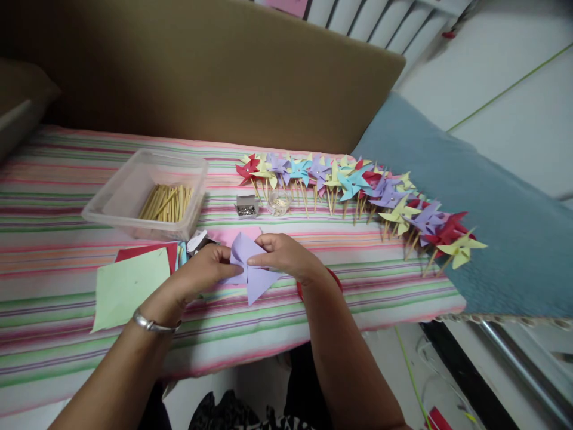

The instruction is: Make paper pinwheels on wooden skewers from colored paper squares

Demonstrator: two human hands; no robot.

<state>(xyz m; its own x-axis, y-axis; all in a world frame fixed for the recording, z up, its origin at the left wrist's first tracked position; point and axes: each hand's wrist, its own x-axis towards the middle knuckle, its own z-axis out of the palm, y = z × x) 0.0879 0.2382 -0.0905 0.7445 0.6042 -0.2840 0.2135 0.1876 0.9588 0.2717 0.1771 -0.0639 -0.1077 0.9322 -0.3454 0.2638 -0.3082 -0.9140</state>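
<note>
Purple paper [256,285] held up over striped tablecloth [45,239], near the front edge, between both hands; partly folded, pointed flaps seen at top and bottom. Its left side is gripped by the left hand [206,267], thumb and fingers nearly closed in a pinch. Its upper right part is gripped by the right hand [284,255], thumb laid across the front near the middle, fingers curled at the upper edge. A silver bangle [154,324] is worn on the left wrist. Pink sheet [239,233] seen lying behind the paper. Green sheet [129,286] laid partly over red sheet [172,254], left of the hands. Clear plastic tub [101,210] set behind these, wooden sticks [168,204] piled inside. Small box [246,209] filled with tiny metallic pieces, placed just beside round clear container [280,206], its contents too small to be identified. Paper pinwheels [353,182] in several colours, mounted on sticks, are lined up along the back and right
</note>
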